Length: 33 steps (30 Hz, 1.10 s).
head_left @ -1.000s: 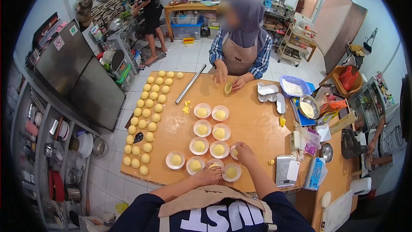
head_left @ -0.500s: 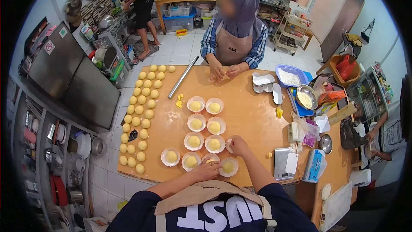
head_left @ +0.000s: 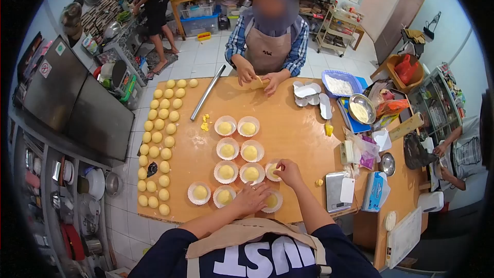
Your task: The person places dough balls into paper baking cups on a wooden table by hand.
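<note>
My right hand [head_left: 289, 173] pinches the edge of a white fluted paper cup [head_left: 271, 176] that holds a pale yellow dough ball [head_left: 273, 169]. Beside it, my left hand [head_left: 251, 198] lies low with its fingers extended over the front row of cups, hiding part of that row. A cup with dough [head_left: 272, 202] sits just right of the left hand, partly covered. More filled paper cups [head_left: 225, 171] stand in two columns ahead, and another filled cup [head_left: 198, 193] is at the left end of the front row.
Several dough balls [head_left: 164, 167] line the left side of the wooden table [head_left: 298, 123]. A metal rod [head_left: 208, 92] lies near a person [head_left: 270, 46] holding flattened dough [head_left: 256, 83] across the table. To the right are a scale [head_left: 337, 193], tissue pack [head_left: 374, 191] and flour tub [head_left: 339, 83].
The view has shifted slightly. The dough ball in the cup at my right hand now shows. My left hand has moved forward over the front-row cup. The person opposite has raised the flattened dough.
</note>
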Each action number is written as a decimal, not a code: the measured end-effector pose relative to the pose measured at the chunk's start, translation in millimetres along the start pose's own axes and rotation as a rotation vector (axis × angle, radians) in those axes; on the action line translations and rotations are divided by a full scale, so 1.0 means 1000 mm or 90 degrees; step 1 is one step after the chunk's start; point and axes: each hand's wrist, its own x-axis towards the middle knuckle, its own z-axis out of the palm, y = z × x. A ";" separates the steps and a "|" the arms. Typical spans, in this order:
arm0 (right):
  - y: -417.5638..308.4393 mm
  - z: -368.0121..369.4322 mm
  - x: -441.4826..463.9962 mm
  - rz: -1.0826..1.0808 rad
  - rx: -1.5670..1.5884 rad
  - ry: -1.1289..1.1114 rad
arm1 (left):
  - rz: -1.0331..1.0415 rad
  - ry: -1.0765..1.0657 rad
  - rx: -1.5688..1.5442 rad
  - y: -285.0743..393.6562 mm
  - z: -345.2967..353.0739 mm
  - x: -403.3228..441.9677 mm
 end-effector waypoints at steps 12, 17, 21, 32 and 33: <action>0.003 0.028 0.005 -0.206 -0.264 0.014 | -0.037 -0.144 0.035 -0.009 -0.009 0.055; -0.019 0.007 0.000 -0.087 -0.202 -0.048 | -0.044 -0.217 0.035 -0.016 -0.006 0.055; 0.015 0.009 0.015 -0.078 -0.035 -0.057 | -0.040 -0.162 0.021 -0.020 0.001 0.053; 0.016 0.003 0.010 -0.106 -0.040 -0.102 | -0.034 -0.184 0.041 -0.020 0.002 0.052; 0.010 0.004 0.005 -0.132 -0.065 -0.108 | -0.038 -0.188 0.038 -0.021 0.003 0.052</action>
